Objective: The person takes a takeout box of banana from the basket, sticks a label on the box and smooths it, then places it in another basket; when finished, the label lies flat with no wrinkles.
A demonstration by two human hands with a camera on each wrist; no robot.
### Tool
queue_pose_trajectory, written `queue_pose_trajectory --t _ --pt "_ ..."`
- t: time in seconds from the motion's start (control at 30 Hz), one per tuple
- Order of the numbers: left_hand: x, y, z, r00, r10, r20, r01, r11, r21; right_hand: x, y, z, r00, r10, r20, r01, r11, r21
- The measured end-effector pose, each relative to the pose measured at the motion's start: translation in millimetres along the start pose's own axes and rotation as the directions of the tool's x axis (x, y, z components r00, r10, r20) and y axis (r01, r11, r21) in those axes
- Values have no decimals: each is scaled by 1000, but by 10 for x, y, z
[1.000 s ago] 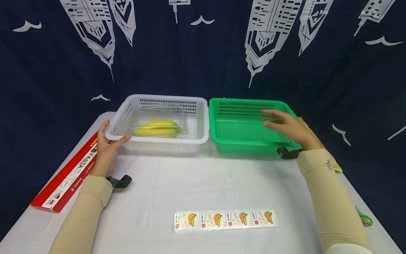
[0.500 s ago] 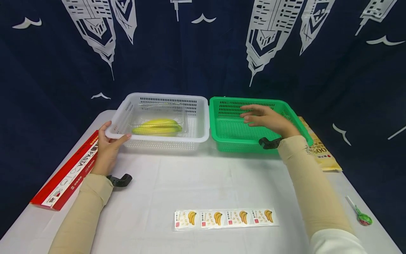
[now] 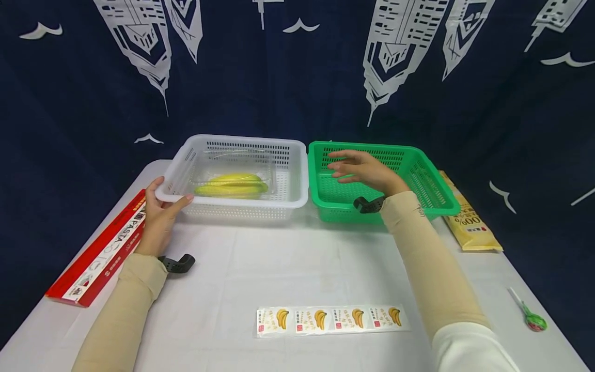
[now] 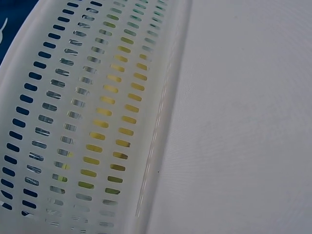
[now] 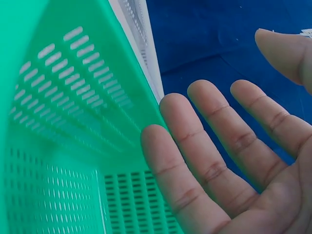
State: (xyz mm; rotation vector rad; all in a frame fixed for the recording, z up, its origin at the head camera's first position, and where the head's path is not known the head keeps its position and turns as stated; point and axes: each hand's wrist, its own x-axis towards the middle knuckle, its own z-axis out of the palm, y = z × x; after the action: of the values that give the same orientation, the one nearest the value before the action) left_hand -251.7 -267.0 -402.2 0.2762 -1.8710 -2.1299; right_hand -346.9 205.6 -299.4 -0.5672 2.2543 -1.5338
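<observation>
Currently our left hand (image 3: 157, 223) grips the near L corner of the white basket (image 3: 241, 212), thumb at the front rim, fingers along the side. Inside it we see yellow banana-like fruit (image 3: 232, 185) w/ a clear plastic pkg (image 3: 237, 153) around or over it; can't tell which. Our right hand (image 3: 364, 170), well apart from the other, hangs above the green basket (image 3: 344, 213), just beside the white one; its fingers are extended, thumb away from them. Can't tell abt contact w/ the rim. Just L of our gripping hand we've a red pasta box (image 3: 99, 253) on the white tbl (image 3: 288, 268); up front, a banana sticker strip (image 3: 330, 321). Far R: a yellow bag (image 3: 469, 222) nr the green basket, plus a lollipop (image 3: 535, 322).
</observation>
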Motion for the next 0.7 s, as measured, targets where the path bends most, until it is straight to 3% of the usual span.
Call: queue_pose_trajectory --t 0.4,0.7 --pt "-4 -9 2 1000 2 11 -2 1000 -19 344 -90 309 1000 17 24 -19 997 78" --pt "4 -22 -12 1000 6 14 -6 1000 -8 556 -259 533 997 76 4 -76 992 99"
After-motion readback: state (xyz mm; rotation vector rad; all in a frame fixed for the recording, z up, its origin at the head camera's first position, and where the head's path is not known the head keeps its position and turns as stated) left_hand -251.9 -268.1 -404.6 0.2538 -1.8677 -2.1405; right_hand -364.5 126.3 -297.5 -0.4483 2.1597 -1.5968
